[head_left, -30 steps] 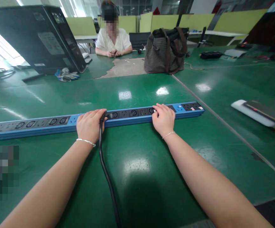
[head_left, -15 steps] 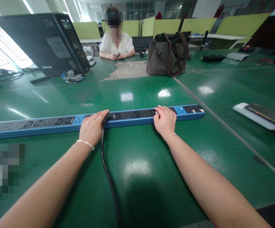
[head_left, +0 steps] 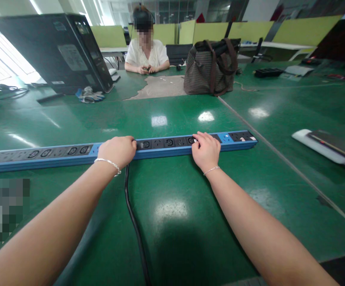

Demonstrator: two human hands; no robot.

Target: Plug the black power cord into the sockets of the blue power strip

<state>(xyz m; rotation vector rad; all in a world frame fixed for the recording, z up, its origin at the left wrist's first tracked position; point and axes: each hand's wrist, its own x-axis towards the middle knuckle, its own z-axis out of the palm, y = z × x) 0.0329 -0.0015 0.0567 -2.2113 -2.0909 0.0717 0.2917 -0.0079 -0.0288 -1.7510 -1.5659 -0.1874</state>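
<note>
A long blue power strip (head_left: 160, 153) with black sockets lies across the green table, running out of view at the left. My left hand (head_left: 117, 150) is closed over its middle, around the plug end of a black power cord (head_left: 135, 222). The plug itself is hidden under the fingers, and the cord hangs from below that hand toward me. Farther right, my right hand (head_left: 206, 150) grips the strip, thumb and fingers bent over its top and near side. A blue socket block and a few dark sockets show beyond it.
A black computer case (head_left: 53, 55) stands at the back left, with work gloves (head_left: 90, 95) before it. A brown bag (head_left: 209, 69) sits at the back. Across the table a person (head_left: 147, 55) holds something small. A white and dark object (head_left: 327, 149) lies at the right.
My left hand has turned and closed over the plug, hiding the plug and the top of the cord. My right hand stays on the strip, almost unmoved.
</note>
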